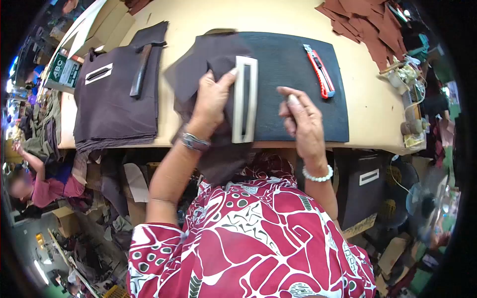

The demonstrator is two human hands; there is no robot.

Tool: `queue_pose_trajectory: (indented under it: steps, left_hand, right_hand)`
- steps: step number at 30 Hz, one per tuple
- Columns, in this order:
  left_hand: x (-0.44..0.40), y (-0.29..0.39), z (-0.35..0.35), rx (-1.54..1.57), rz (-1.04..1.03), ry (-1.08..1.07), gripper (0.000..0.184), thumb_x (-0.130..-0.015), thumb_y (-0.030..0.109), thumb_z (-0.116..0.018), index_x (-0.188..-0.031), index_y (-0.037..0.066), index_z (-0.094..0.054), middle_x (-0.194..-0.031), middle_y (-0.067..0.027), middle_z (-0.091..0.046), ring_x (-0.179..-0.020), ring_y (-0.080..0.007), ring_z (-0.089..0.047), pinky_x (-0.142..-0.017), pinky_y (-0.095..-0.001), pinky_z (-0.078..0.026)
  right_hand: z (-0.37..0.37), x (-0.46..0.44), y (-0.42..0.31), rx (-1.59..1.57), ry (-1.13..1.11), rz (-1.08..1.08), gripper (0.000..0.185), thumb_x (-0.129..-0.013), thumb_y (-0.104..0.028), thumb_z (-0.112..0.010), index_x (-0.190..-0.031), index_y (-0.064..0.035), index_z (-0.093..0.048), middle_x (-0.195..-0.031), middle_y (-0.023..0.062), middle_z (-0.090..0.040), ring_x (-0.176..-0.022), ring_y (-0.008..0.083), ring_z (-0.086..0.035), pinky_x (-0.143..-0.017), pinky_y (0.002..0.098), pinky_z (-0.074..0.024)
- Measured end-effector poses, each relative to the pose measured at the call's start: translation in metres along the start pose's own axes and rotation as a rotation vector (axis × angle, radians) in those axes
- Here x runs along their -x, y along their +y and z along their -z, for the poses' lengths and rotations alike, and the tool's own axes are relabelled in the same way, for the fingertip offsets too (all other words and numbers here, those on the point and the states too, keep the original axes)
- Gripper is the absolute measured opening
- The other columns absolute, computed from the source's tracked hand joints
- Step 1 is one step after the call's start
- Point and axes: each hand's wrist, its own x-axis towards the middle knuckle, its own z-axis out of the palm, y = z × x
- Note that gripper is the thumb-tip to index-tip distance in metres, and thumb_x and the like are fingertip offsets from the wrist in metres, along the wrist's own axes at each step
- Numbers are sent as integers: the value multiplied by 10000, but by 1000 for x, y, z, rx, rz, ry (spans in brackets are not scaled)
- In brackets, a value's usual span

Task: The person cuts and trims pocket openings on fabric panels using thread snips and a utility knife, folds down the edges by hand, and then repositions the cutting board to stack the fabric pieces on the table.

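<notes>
Dark brown fabric hangs partly over the table's front edge, with a pale slotted frame on its right side. My left hand is closed on the fabric, its thumb at the frame's left edge. To the right, above a black mat, my right hand is closed, its thumb against the curled fingers; what they hold, if anything, is too small to tell. A red box cutter lies on the mat's right part.
At left, a stack of dark fabric bears a small slotted frame and a dark-handled tool. Reddish-brown pieces lie at the back right. A green box stands far left. Another person is at the left.
</notes>
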Motion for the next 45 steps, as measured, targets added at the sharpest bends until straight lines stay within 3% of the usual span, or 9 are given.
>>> queue_pose_trajectory:
  steps: [2,5,20,23,36,39,45]
  left_hand:
    - [12,-13,-26,208,13,29,174,-854,77,-603,-1016,13,-596,-920,-66,-654,-756,-119,-626,-682,-245,-509]
    - [23,-19,-25,276,84,52,176,-839,66,-615,-1003,3,-604,-876,-69,-661,-722,-130,-634,-670,-248,-515]
    - [39,-26,-8,274,67,69,146,-823,86,-671,-942,5,-649,-882,-55,-670,-722,-118,-633,-643,-237,-505]
    - [47,-27,-11,268,26,63,141,-830,93,-667,-938,4,-650,-861,-50,-671,-713,-106,-626,-635,-230,-501]
    - [56,-20,-11,267,19,61,110,-853,96,-637,-879,-10,-628,-762,-61,-656,-573,-113,-612,-496,-232,-491]
    - [53,-25,-17,305,2,122,109,-866,99,-621,-891,-6,-609,-755,-53,-648,-557,-110,-603,-490,-233,-488]
    - [54,-38,-31,289,-56,266,126,-892,135,-594,-921,12,-591,-735,-29,-622,-498,-84,-561,-396,-225,-430]
  right_hand:
    - [-16,7,0,-154,-52,-82,238,-955,-173,-469,-1139,-33,-529,-742,-15,-521,-516,-8,-356,-443,141,-288]
    - [-24,6,22,-161,29,-68,233,-963,-209,-460,-1096,-19,-485,-729,3,-522,-502,-1,-364,-431,149,-289]
    - [-26,9,35,-19,40,-115,208,-938,-245,-509,-1013,-59,-453,-704,42,-570,-432,17,-369,-375,155,-259]
    - [-31,6,31,-35,56,-78,215,-936,-206,-521,-1010,-25,-432,-681,52,-576,-455,3,-384,-386,161,-279]
    - [-34,6,37,-67,58,-78,207,-916,-154,-557,-1027,-31,-432,-670,20,-557,-482,-5,-407,-400,144,-278]
    - [-37,8,35,13,94,-81,202,-927,-169,-538,-1035,-39,-427,-684,23,-550,-478,1,-406,-402,145,-278]
    - [-41,26,34,-134,77,-189,209,-963,-224,-463,-1050,-44,-403,-715,40,-530,-438,21,-394,-365,168,-292]
